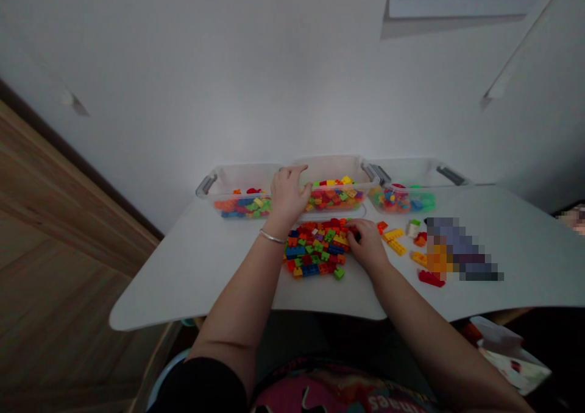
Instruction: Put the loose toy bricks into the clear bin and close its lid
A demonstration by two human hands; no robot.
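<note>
My left hand (290, 195), with a bracelet at its wrist, is over the front edge of the middle clear bin (329, 168). Thumb and forefinger are apart, and I see nothing between them. Several coloured toy bricks (336, 198) lie in that bin. On the white table (183, 279), a pile of red, green, blue, orange and yellow toy bricks (315, 250) spreads below the bins. My right hand (368, 243) rests at the pile's right edge, fingers curled in against the bricks. Whatever its fingertips hold, if anything, is hidden.
A left bin (247, 175) holds bricks; a right bin (411, 172) holds mixed small toy parts. Yellow bricks (395, 242) and a red brick (431, 278) lie right of the pile, beside a pixelated dark item (461, 248). A wall (274, 66) stands behind.
</note>
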